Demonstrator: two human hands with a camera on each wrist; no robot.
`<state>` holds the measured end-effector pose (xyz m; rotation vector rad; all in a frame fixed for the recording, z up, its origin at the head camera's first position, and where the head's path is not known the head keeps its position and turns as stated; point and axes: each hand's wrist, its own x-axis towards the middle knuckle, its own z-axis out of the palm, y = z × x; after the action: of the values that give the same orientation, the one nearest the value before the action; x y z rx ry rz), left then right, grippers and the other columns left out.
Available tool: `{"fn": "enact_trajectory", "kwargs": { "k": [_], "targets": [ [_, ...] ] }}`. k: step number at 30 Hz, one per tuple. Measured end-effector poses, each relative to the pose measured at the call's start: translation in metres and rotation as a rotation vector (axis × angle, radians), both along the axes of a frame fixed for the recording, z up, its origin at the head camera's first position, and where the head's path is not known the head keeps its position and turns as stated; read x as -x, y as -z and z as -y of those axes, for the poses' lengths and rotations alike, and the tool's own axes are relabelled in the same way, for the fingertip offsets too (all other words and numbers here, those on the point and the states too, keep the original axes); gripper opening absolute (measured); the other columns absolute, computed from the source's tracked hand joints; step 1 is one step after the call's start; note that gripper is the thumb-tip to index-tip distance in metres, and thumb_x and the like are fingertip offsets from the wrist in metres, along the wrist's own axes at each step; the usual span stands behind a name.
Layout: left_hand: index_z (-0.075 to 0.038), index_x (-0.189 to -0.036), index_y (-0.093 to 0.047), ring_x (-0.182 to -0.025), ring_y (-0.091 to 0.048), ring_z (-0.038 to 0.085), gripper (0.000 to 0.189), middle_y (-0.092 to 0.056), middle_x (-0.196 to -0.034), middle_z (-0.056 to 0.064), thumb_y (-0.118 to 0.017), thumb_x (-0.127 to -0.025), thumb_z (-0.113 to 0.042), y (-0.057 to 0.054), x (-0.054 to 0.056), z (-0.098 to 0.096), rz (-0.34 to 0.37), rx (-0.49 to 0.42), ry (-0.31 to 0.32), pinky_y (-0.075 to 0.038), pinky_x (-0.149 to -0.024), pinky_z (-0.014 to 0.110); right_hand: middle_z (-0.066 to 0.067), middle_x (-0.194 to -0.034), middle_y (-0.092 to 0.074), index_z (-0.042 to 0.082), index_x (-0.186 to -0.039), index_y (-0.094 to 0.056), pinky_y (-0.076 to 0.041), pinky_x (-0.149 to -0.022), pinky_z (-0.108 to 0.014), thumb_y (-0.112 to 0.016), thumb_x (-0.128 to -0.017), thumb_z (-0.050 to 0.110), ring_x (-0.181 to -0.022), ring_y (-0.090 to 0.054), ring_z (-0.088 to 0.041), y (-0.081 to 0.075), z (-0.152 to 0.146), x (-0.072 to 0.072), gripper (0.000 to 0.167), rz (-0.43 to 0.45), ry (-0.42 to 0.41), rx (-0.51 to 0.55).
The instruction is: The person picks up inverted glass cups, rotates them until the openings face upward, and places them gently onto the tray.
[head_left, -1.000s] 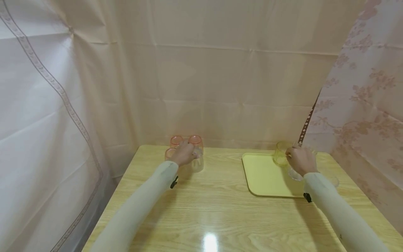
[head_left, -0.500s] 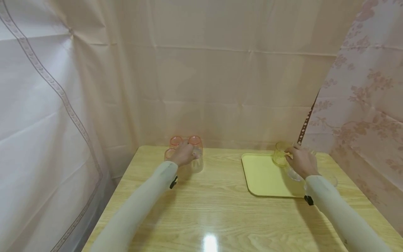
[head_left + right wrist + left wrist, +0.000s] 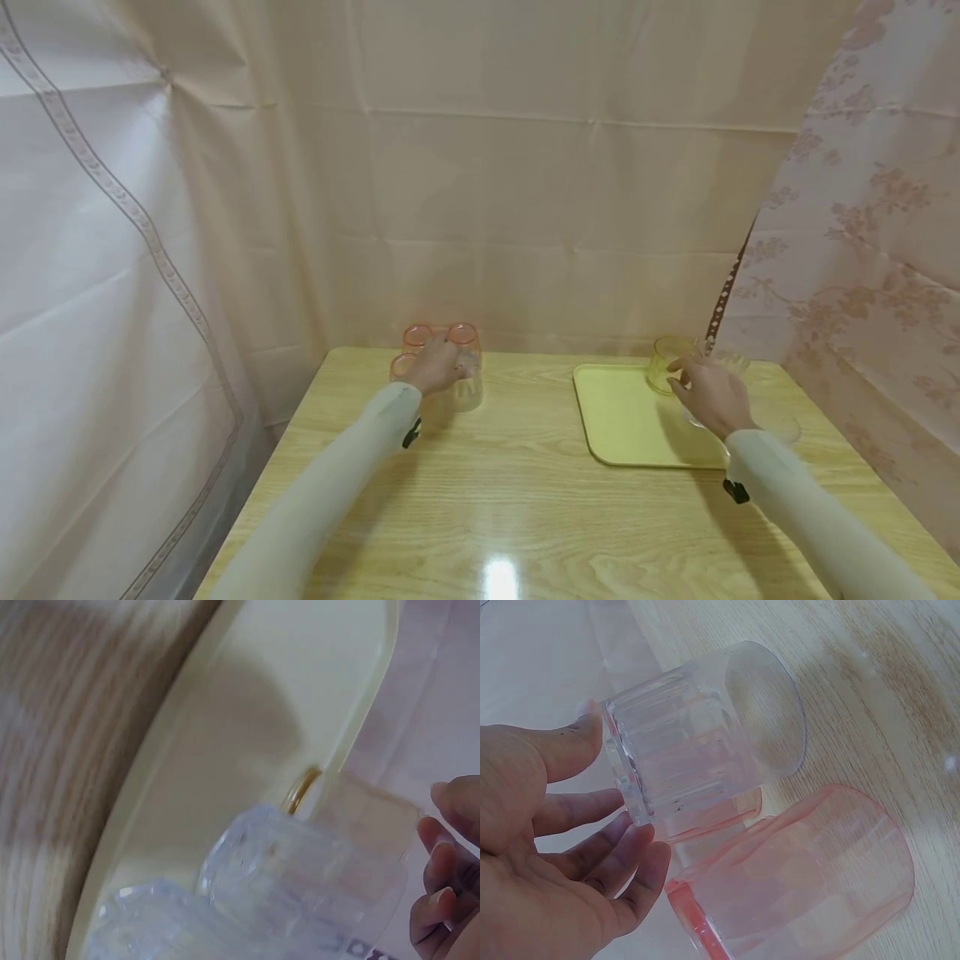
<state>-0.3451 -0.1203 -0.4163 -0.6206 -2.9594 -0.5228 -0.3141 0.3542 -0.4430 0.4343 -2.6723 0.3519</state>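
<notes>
Left hand (image 3: 435, 367) pinches clear cup (image 3: 470, 397), left of centre
Pink cups (image 3: 463, 333) beside it; frame right, right hand (image 3: 716, 396), thumb and finger apart, near yellow cup (image 3: 662, 367) on tray (image 3: 626, 425).

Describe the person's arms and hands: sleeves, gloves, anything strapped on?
Left sleeve and right sleeve match: long, plain, pale off-white, reaching the wrists. A small black piece shows at each cuff, left piece and right piece; can't tell what they are. Left hand and right hand: no gloves.
</notes>
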Motion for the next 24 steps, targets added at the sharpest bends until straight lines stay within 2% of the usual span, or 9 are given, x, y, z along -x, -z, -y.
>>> {"fn": "enact_trajectory", "kwargs": {
  "k": [6, 13, 17, 21, 24],
  "targets": [
    [-0.006, -0.092, -0.071, -0.111, -0.058, 0.033, 0.016, -0.065, -0.111, 0.014, -0.077, -0.094, -0.02, 0.0, 0.002, 0.001, 0.016, -0.016, 0.004, -0.05, -0.092, 0.047, -0.007, -0.085, -0.071, 0.004, -0.115, -0.072, -0.047, -0.048, -0.036, -0.076, -0.092, 0.016, -0.063, -0.062, -0.02, 0.001, 0.017, -0.008, 0.026, 0.056, -0.039, 0.001],
    [-0.004, -0.093, -0.073, -0.111, -0.059, 0.034, 0.018, -0.066, -0.109, 0.015, -0.079, -0.092, -0.021, 0.001, 0.002, 0.001, -0.009, -0.012, 0.018, -0.05, -0.093, 0.048, -0.006, -0.087, -0.071, 0.006, -0.113, -0.074, -0.044, -0.046, -0.032, -0.078, -0.092, 0.019, -0.058, -0.057, -0.014, 0.002, 0.044, -0.021, 0.026, 0.048, -0.083, 0.018],
    [-0.003, -0.095, -0.072, -0.118, -0.057, 0.038, 0.02, -0.065, -0.118, 0.02, -0.079, -0.093, -0.021, 0.002, 0.002, 0.002, 0.007, -0.023, 0.014, -0.048, -0.097, 0.051, -0.004, -0.087, -0.07, 0.008, -0.113, -0.075, -0.039, -0.044, -0.029, -0.079, -0.091, 0.022, -0.052, -0.047, -0.008, 0.003, 0.06, -0.029, 0.025, 0.058, -0.113, 0.023],
    [-0.002, -0.106, -0.072, -0.126, -0.054, 0.04, 0.025, -0.061, -0.13, 0.023, -0.079, -0.093, -0.021, 0.002, 0.003, 0.004, 0.042, -0.076, 0.027, -0.046, -0.102, 0.052, 0.002, -0.085, -0.068, 0.01, -0.111, -0.076, -0.038, -0.045, -0.027, -0.08, -0.091, 0.023, -0.053, -0.045, -0.005, 0.003, 0.075, -0.038, 0.024, 0.053, -0.145, 0.025],
    [-0.004, -0.112, -0.072, -0.13, -0.052, 0.038, 0.03, -0.059, -0.137, 0.021, -0.081, -0.092, -0.023, 0.002, 0.003, 0.007, 0.075, -0.107, 0.033, -0.045, -0.104, 0.052, 0.006, -0.084, -0.066, 0.013, -0.11, -0.076, -0.038, -0.047, -0.026, -0.08, -0.09, 0.024, -0.055, -0.045, -0.004, 0.003, 0.084, -0.044, 0.023, 0.045, -0.165, 0.022]
  ]
}}
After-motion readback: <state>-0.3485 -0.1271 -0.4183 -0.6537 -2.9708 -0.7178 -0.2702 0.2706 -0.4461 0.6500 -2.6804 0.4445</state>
